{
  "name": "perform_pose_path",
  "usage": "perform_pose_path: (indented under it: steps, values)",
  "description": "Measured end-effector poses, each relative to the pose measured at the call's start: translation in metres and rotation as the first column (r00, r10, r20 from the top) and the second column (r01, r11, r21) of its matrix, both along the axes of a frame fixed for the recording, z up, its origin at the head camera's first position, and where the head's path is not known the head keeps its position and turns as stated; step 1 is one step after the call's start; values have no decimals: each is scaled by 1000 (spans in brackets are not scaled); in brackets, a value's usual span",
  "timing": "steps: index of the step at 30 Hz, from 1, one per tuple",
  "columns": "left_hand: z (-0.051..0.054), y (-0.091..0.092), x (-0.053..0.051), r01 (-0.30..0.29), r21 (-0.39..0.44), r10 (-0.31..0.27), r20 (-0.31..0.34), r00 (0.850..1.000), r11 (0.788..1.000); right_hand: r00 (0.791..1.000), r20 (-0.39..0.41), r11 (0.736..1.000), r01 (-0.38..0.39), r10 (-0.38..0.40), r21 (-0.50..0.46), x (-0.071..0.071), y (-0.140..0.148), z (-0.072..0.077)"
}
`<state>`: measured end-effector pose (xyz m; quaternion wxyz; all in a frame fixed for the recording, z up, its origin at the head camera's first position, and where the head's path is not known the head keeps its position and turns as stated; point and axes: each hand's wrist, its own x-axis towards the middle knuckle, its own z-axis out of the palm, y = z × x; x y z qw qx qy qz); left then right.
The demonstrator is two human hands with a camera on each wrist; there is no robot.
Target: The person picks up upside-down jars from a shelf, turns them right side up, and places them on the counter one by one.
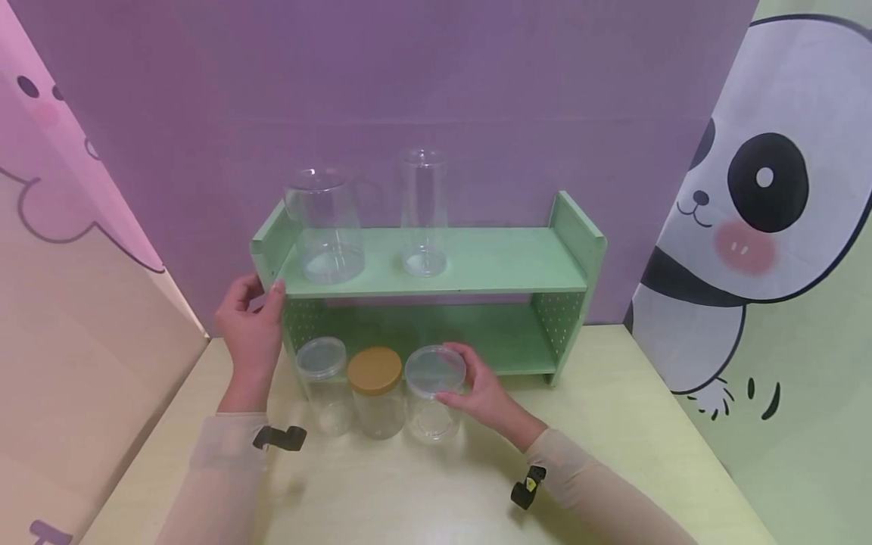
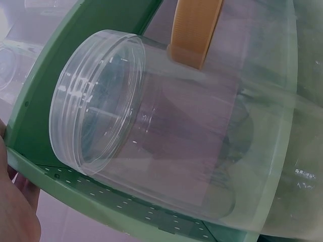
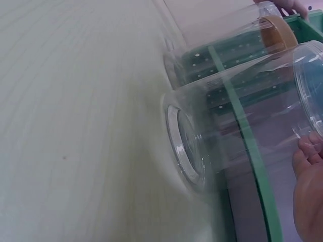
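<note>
My left hand [image 1: 250, 322] holds the left side panel of a green two-tier shelf [image 1: 504, 261], thumb on its front edge. Around the clear lid of a transparent jar [image 1: 436, 409], the rightmost of three, curl the fingers of my right hand [image 1: 480, 390]. That jar stands on the table before the shelf. Beside it is a jar with an orange-brown lid [image 1: 375, 371], and left of that a slimmer clear-lidded jar [image 1: 323, 359]. In the right wrist view the gripped jar's base [image 3: 184, 146] meets the table.
On the upper shelf stand a clear glass pitcher [image 1: 330, 235] at the left and a tall narrow glass [image 1: 425, 219] near the middle. A purple wall [image 1: 477, 76] rises behind. Side panels carry a pink cartoon and a panda [image 1: 766, 178]. The pale wooden table [image 1: 381, 499] extends in front.
</note>
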<state>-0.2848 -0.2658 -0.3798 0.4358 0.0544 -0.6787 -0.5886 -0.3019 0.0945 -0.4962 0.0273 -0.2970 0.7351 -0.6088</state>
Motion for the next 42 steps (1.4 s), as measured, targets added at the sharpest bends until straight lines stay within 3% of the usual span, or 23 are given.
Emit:
perform_pose_path:
  steps: [4, 12, 16, 20, 25, 29, 35, 42]
  values:
    - [-6, -5, -7, -9, 1, 9, 12, 1000, 1000, 1000, -13, 1000, -3, 3, -4, -1, -1, -4]
    - [0, 0, -1, -18, -13, 18, 5, 1000, 1000, 1000, -24, 1000, 1, -2, -2, -2, -1, -7]
    - [-5, -4, -6, -21, -12, 21, 3, 1000, 1000, 1000, -14, 1000, 7, -6, 11, -1, -1, -7]
    - [-10, -8, -12, -22, -5, 22, 9, 1000, 1000, 1000, 3, 999, 18, -18, 34, -1, 1, -7]
    - [-10, -7, -11, -10, -3, 10, -4, 1000, 1000, 1000, 6, 1000, 8, -8, 23, -1, 6, 1]
    - [-10, -8, -10, -4, 2, 4, -18, 1000, 1000, 998, -55, 999, -24, 22, -43, -3, 9, 7]
    - [-12, -9, -12, -14, -9, 14, -24, 1000, 1000, 987, -155, 992, 14, -34, -128, -1, 12, 23]
    - [-12, -8, -11, -12, -4, 12, -15, 1000, 1000, 947, -301, 987, 65, -107, -147, 3, 14, 50]
